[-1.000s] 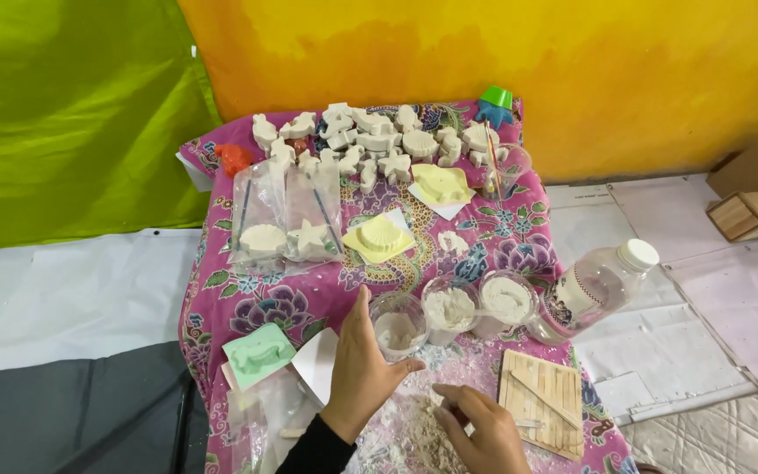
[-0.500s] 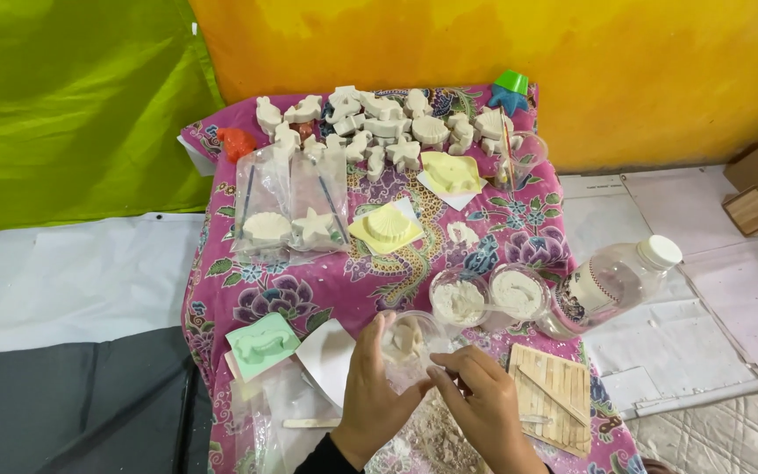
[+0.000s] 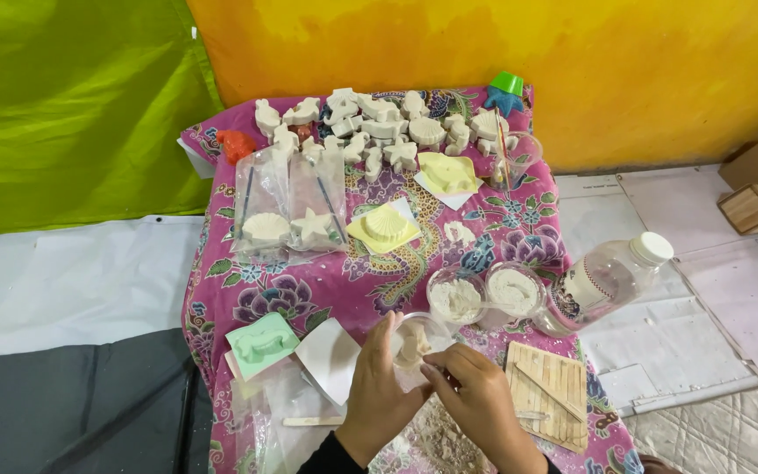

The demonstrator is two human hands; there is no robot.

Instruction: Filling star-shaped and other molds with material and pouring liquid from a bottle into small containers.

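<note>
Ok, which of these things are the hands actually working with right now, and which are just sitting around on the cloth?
In hand:
left hand
right hand
small clear cup, held between both hands
loose white powder beneath the hands

Lying about:
two cups of white powder
plastic bottle on its side
white cast figures
bagged shell and star casts
yellow shell mould
green mould
wooden stick mat

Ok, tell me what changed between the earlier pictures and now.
The left hand lifted the clear plastic cup off the floral cloth and now holds it up near the body. The right hand, earlier lower by the powder, rose to meet the cup, fingers at its rim. The two cups of white powder, bottle and plaster figures stayed put.
</note>
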